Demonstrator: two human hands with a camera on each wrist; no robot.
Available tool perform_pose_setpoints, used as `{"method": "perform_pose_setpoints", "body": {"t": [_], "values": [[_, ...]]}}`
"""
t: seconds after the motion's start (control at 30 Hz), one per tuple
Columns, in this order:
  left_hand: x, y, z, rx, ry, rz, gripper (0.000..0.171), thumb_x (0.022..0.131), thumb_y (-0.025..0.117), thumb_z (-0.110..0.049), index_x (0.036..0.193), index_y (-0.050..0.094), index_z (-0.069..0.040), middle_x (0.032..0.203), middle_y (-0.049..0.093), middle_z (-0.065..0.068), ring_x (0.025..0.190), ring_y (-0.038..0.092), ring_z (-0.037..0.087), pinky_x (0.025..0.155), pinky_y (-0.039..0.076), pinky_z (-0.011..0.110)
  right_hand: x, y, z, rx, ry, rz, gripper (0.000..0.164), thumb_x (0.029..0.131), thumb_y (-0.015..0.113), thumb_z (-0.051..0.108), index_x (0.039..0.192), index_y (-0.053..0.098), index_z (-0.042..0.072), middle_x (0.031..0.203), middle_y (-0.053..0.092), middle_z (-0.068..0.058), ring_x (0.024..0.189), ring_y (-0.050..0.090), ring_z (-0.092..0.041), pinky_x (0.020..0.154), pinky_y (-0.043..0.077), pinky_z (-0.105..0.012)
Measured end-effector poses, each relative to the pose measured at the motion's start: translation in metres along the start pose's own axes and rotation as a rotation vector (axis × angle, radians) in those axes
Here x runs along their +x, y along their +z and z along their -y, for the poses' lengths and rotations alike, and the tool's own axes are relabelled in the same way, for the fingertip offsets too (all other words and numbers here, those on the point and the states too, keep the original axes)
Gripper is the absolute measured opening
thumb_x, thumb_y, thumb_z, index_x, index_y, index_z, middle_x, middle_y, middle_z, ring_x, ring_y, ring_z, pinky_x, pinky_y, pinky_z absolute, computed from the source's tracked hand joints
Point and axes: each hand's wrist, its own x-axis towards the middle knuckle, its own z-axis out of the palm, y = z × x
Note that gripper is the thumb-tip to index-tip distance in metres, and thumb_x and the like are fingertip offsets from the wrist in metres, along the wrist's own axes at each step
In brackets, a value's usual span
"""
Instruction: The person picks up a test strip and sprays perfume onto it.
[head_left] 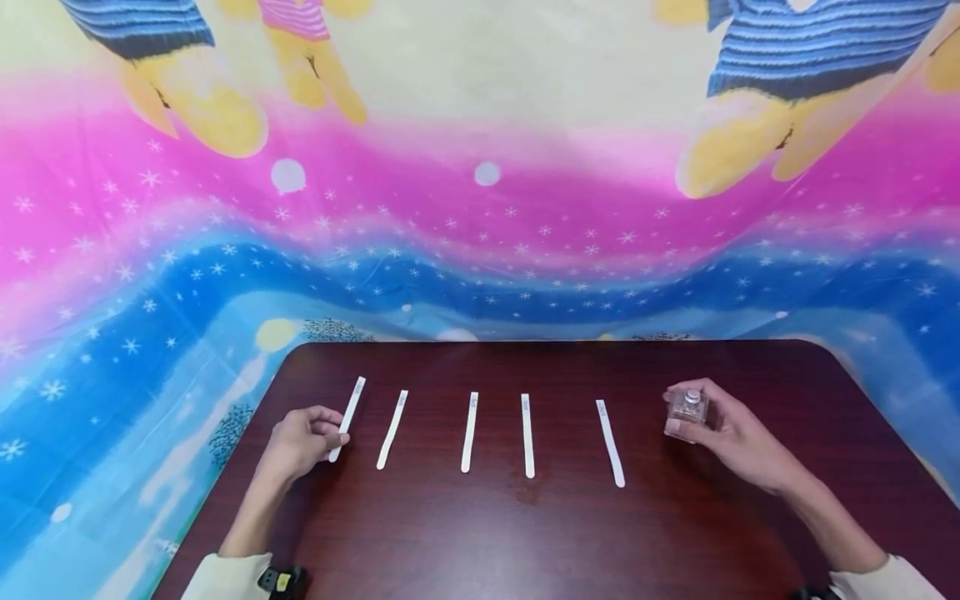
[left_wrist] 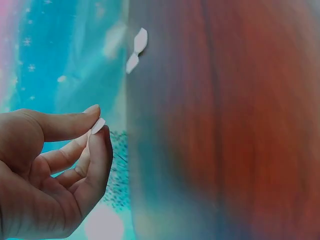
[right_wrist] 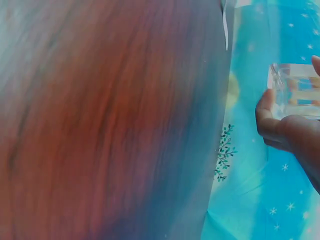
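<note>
Five strips, four (head_left: 469, 433) lying spaced in row, nearer table's (head_left: 480, 542) far edge than near one. Fifth strip (head_left: 354, 407), toward far left corner, pinched between left hand's (head_left: 302, 437) thumb and fingers. Bottle (head_left: 687, 408) toward far right corner, right hand's (head_left: 742, 442) thumb and fingers clamped on its sides, silver top up. Step looks like readying strip and bottle; next move probably calls for bringing both together, nozzle aimed at strip.

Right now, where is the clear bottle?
In the head view, the clear bottle is on the right, held in the person's right hand, to the right of the rightmost white strip.
</note>
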Motion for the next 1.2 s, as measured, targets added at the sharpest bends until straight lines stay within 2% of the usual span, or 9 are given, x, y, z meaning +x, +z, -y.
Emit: {"method": "perform_pose_setpoints", "body": {"t": [0.1,0.2,0.33,0.53,0.67,0.8,0.97,1.1,1.2], "values": [[-0.005,0.002,-0.010,-0.048,0.013,-0.004,0.030,0.094,0.082,-0.010,0.119,0.071,0.003,0.093,0.079,0.007,0.076,0.069,0.013,0.065,0.061,0.027,0.000,-0.001,-0.003,0.137,-0.030,0.007,0.040,0.104,0.059,-0.011,0.141,0.046,-0.006,0.130,0.070,0.010,0.115,0.072,-0.002,0.083,0.065,-0.025],[-0.010,0.005,-0.021,-0.105,0.032,-0.006,0.030,0.095,0.081,-0.008,0.121,0.070,0.004,0.097,0.080,0.010,0.079,0.070,0.013,0.068,0.062,0.026,-0.001,-0.002,-0.004,0.328,-0.045,0.054,0.039,0.106,0.049,-0.014,0.143,0.041,-0.004,0.134,0.070,0.002,0.124,0.072,-0.007,0.091,0.067,-0.035],[-0.015,0.012,-0.034,-0.174,0.054,0.006,0.032,0.095,0.081,-0.007,0.123,0.069,0.005,0.100,0.079,0.013,0.081,0.071,0.014,0.071,0.065,0.029,-0.003,-0.002,-0.002,0.480,-0.022,0.115,0.041,0.109,0.042,-0.014,0.145,0.041,0.005,0.134,0.066,-0.004,0.127,0.072,-0.013,0.092,0.067,-0.047],[-0.018,0.024,-0.045,-0.244,0.056,0.031,0.034,0.094,0.081,-0.004,0.124,0.068,0.007,0.100,0.078,0.013,0.081,0.069,0.014,0.070,0.064,0.029,-0.003,-0.001,0.002,0.562,0.018,0.146,0.041,0.110,0.038,-0.011,0.143,0.046,0.011,0.127,0.065,0.001,0.120,0.071,-0.010,0.084,0.066,-0.033],[-0.020,0.031,-0.049,-0.276,0.054,0.047,0.033,0.093,0.080,-0.002,0.123,0.068,0.007,0.098,0.077,0.011,0.080,0.068,0.013,0.069,0.063,0.028,-0.002,0.003,0.001,0.673,0.002,0.171,0.042,0.108,0.033,-0.013,0.141,0.048,0.010,0.124,0.066,0.000,0.114,0.071,-0.012,0.077,0.063,-0.032],[-0.021,0.036,-0.051,-0.322,0.048,0.060,0.034,0.093,0.079,0.001,0.124,0.067,0.010,0.096,0.076,0.012,0.079,0.069,0.013,0.069,0.064,0.028,0.000,0.006,0.001,0.755,-0.042,0.213,0.048,0.107,0.024,-0.013,0.142,0.050,0.008,0.127,0.069,-0.002,0.115,0.071,-0.014,0.076,0.062,-0.033],[-0.022,0.042,-0.051,-0.348,0.044,0.066,0.035,0.093,0.080,0.002,0.124,0.067,0.011,0.095,0.076,0.013,0.079,0.071,0.014,0.071,0.066,0.029,0.001,0.007,0.005,0.818,-0.058,0.242,0.054,0.110,0.010,0.001,0.141,0.052,0.010,0.128,0.069,-0.001,0.115,0.070,-0.014,0.078,0.062,-0.034],[-0.023,0.048,-0.053,-0.363,0.038,0.082,0.035,0.093,0.079,0.002,0.125,0.067,0.011,0.092,0.076,0.011,0.077,0.071,0.013,0.072,0.065,0.028,0.001,0.009,0.010,0.818,-0.012,0.185,0.058,0.116,0.006,0.019,0.136,0.060,0.012,0.122,0.072,0.001,0.111,0.072,-0.013,0.074,0.062,-0.033],[-0.024,0.052,-0.055,-0.375,0.047,0.098,0.036,0.093,0.079,0.003,0.125,0.066,0.011,0.090,0.075,0.009,0.075,0.069,0.013,0.069,0.063,0.027,0.002,0.012,0.014,0.782,0.018,0.119,0.059,0.118,0.008,0.027,0.130,0.064,0.014,0.116,0.075,0.002,0.106,0.074,-0.013,0.069,0.062,-0.032]]}}
